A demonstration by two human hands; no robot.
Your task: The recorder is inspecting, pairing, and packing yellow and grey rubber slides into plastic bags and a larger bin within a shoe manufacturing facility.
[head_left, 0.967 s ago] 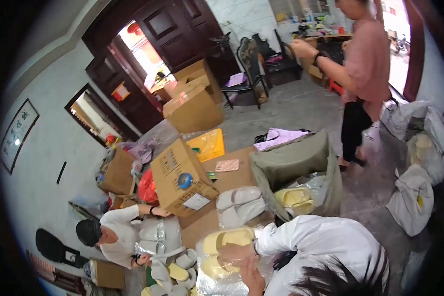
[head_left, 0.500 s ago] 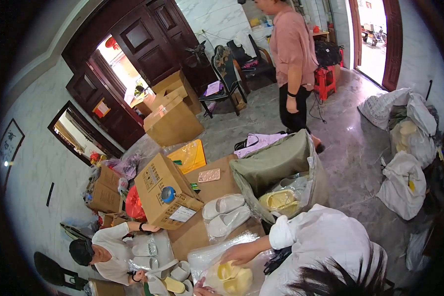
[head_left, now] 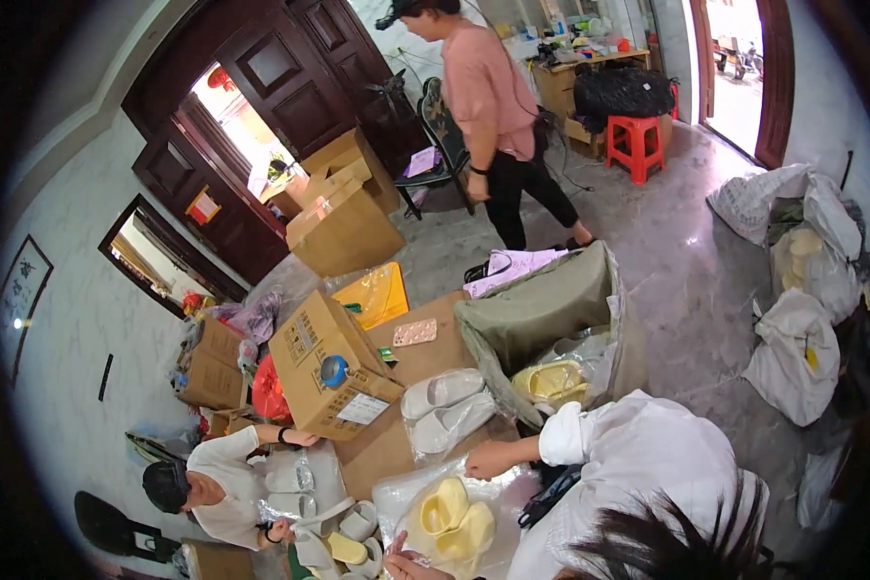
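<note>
Head view: yellow slippers [head_left: 451, 520] lie between the left hand [head_left: 396, 561] and the right hand [head_left: 486, 461].

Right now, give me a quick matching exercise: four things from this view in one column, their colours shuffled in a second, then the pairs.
Things:
1. stool
2. slippers in the clear bag
3. slippers on the box
4. tape roll

Colours:
A. blue
B. white
C. red
D. yellow

Pairs: 1-C, 2-D, 3-B, 4-A
</note>
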